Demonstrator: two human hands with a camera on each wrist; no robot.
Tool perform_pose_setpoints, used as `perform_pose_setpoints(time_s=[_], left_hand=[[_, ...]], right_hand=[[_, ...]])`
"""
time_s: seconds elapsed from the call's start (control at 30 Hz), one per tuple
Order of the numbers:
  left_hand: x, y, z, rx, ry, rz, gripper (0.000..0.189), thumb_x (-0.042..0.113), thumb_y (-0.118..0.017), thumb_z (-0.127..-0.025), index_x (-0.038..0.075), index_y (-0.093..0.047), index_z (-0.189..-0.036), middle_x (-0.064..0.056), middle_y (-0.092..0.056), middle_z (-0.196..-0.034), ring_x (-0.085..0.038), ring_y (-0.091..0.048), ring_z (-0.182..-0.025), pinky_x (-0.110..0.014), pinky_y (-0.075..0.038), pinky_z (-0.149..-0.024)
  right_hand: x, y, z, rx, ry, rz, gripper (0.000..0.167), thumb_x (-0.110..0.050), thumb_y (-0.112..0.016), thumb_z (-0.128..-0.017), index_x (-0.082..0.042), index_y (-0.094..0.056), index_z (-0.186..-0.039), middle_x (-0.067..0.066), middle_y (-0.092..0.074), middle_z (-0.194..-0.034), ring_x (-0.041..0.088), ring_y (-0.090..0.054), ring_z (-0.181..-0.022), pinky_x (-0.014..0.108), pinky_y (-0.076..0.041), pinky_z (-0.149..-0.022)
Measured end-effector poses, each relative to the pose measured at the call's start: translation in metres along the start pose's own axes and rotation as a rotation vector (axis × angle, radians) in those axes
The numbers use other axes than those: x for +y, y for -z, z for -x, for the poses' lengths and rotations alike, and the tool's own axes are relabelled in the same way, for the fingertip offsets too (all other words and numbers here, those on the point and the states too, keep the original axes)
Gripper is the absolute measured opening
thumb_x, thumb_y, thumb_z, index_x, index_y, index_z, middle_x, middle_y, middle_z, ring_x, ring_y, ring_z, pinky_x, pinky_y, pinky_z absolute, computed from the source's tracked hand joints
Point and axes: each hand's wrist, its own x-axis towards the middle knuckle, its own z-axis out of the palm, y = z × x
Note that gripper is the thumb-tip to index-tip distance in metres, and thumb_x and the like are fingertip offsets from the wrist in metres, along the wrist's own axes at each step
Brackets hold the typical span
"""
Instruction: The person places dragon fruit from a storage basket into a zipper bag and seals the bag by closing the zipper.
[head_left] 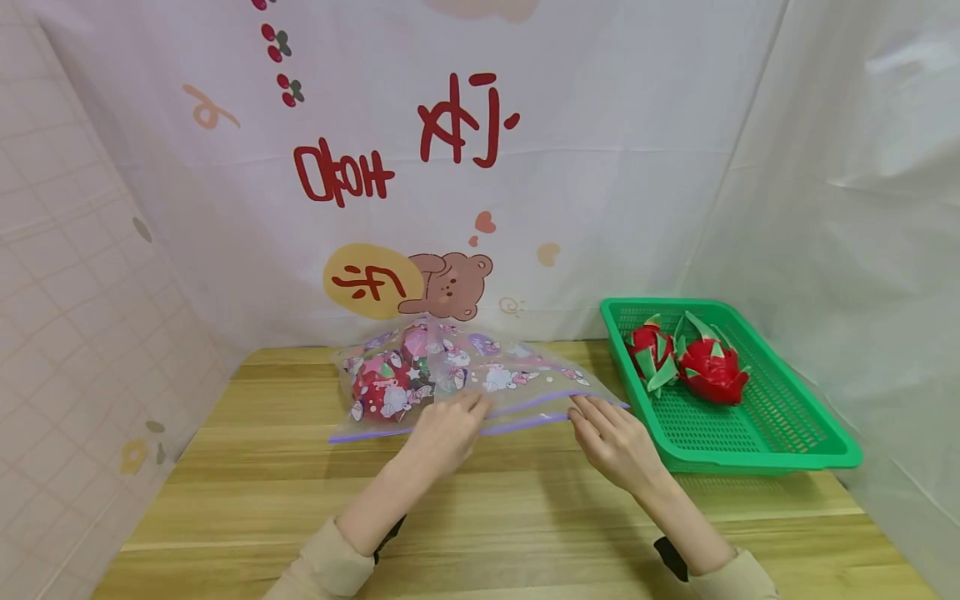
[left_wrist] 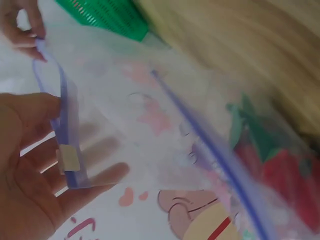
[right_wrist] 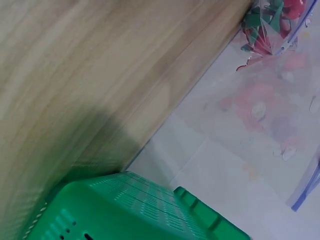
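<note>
Both hands hold a clear printed zip bag (head_left: pixel 517 377) by its purple-edged mouth, the two edges standing apart. My left hand (head_left: pixel 448 429) grips the mouth's left end, thumb on one side and fingers behind the film; a pale slider tab (left_wrist: pixel 68 158) sits there. At the right end, my right hand (head_left: pixel 617 442) pinches the edge. The held bag looks flat, with nothing visible inside. Left of it, a second zip bag (head_left: pixel 358 367) lies on the table, bulging with red, green-leaved fruit (left_wrist: pixel 287 175). In the right wrist view my right hand is out of frame.
A green plastic basket (head_left: pixel 795 417) with two red dragon fruits (head_left: pixel 712 371) stands at the right, close beside my right hand. The wooden table (head_left: pixel 247 475) meets a printed white cloth backdrop (head_left: pixel 600 167) at the back, with more cloth on both sides.
</note>
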Motion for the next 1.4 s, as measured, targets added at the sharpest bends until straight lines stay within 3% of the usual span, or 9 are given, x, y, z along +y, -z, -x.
perform_pose_setpoints(time_s=[0.13,0.27,0.47,0.63,0.77,0.87,1.07,1.17,1.4], left_hand=[[0.001,-0.011,-0.001,0.0,-0.01,-0.03,0.018,0.004,-0.071,-0.078,0.012,-0.062,-0.092,-0.001,-0.068,-0.094,-0.018,-0.066,-0.086,-0.028,-0.053,-0.049],[-0.001,-0.019,-0.005,-0.032,-0.001,0.032,0.01,0.007,-0.066,-0.085,0.013,-0.064,-0.093,0.001,-0.07,-0.094,-0.018,-0.068,-0.084,-0.029,-0.054,-0.051],[0.003,-0.033,-0.012,-0.01,-0.029,0.181,0.008,0.014,-0.057,-0.093,0.012,-0.064,-0.096,0.0,-0.073,-0.087,-0.016,-0.068,-0.068,-0.023,-0.049,-0.047],[0.005,-0.038,-0.014,0.021,-0.024,0.19,0.008,0.016,-0.058,-0.092,0.012,-0.065,-0.095,0.002,-0.072,-0.081,-0.014,-0.063,-0.059,-0.021,-0.041,-0.042],[0.003,-0.037,-0.015,-0.002,0.0,0.186,0.007,0.017,-0.06,-0.092,0.013,-0.065,-0.094,0.003,-0.072,-0.077,-0.01,-0.056,-0.052,-0.018,-0.036,-0.041],[0.001,-0.034,-0.017,-0.049,0.008,0.18,0.008,0.019,-0.059,-0.092,0.013,-0.065,-0.093,0.004,-0.067,-0.067,-0.007,-0.044,-0.047,-0.016,-0.029,-0.04],[0.0,-0.027,-0.026,-0.106,0.006,0.147,0.016,0.025,-0.057,-0.094,0.015,-0.066,-0.088,0.006,-0.046,-0.052,-0.006,-0.029,-0.048,-0.017,-0.025,-0.041],[0.0,-0.027,-0.031,-0.021,0.009,0.065,0.014,0.023,-0.058,-0.094,0.014,-0.065,-0.086,0.005,-0.045,-0.05,-0.006,-0.025,-0.047,-0.017,-0.022,-0.04],[0.003,-0.032,-0.043,0.403,0.034,-0.086,0.007,0.008,-0.066,-0.084,0.006,-0.068,-0.09,0.0,-0.068,-0.063,-0.005,-0.044,-0.038,-0.014,-0.026,-0.033]], right_hand=[[-0.002,0.0,0.003,-0.013,-0.025,0.008,0.021,-0.006,-0.049,-0.091,0.002,-0.068,-0.086,0.016,-0.073,-0.093,0.028,-0.068,-0.079,0.037,-0.056,-0.063],[-0.005,0.0,0.006,-0.075,-0.079,0.008,0.023,-0.009,-0.047,-0.093,0.001,-0.068,-0.091,0.013,-0.072,-0.095,0.027,-0.067,-0.081,0.037,-0.056,-0.065],[-0.012,-0.001,0.013,-0.237,-0.163,0.033,0.035,-0.021,-0.037,-0.102,-0.006,-0.069,-0.102,0.006,-0.073,-0.093,0.023,-0.068,-0.076,0.035,-0.054,-0.057],[-0.012,-0.001,0.019,-0.312,-0.19,0.001,0.044,-0.026,-0.03,-0.104,-0.009,-0.07,-0.104,0.004,-0.074,-0.093,0.023,-0.069,-0.069,0.035,-0.052,-0.052],[-0.011,-0.001,0.023,-0.369,-0.174,-0.062,0.022,-0.017,-0.054,-0.093,-0.01,-0.07,-0.105,0.003,-0.074,-0.096,0.022,-0.07,-0.074,0.034,-0.053,-0.054],[-0.01,-0.001,0.025,-0.411,-0.152,-0.102,0.032,-0.011,-0.069,-0.074,-0.011,-0.07,-0.106,0.002,-0.074,-0.098,0.02,-0.071,-0.08,0.032,-0.054,-0.056],[-0.008,-0.002,0.031,-0.437,-0.083,-0.161,0.033,-0.009,-0.068,-0.073,-0.013,-0.072,-0.105,0.0,-0.074,-0.098,0.018,-0.07,-0.089,0.032,-0.056,-0.067],[-0.008,-0.003,0.033,-0.43,-0.035,-0.2,0.029,-0.009,-0.064,-0.076,-0.013,-0.072,-0.104,-0.002,-0.074,-0.099,0.016,-0.069,-0.089,0.031,-0.056,-0.073],[-0.009,-0.005,0.031,-0.446,0.012,-0.344,0.037,-0.001,-0.069,-0.071,-0.013,-0.071,-0.106,-0.004,-0.074,-0.1,0.012,-0.068,-0.084,0.028,-0.055,-0.074]])
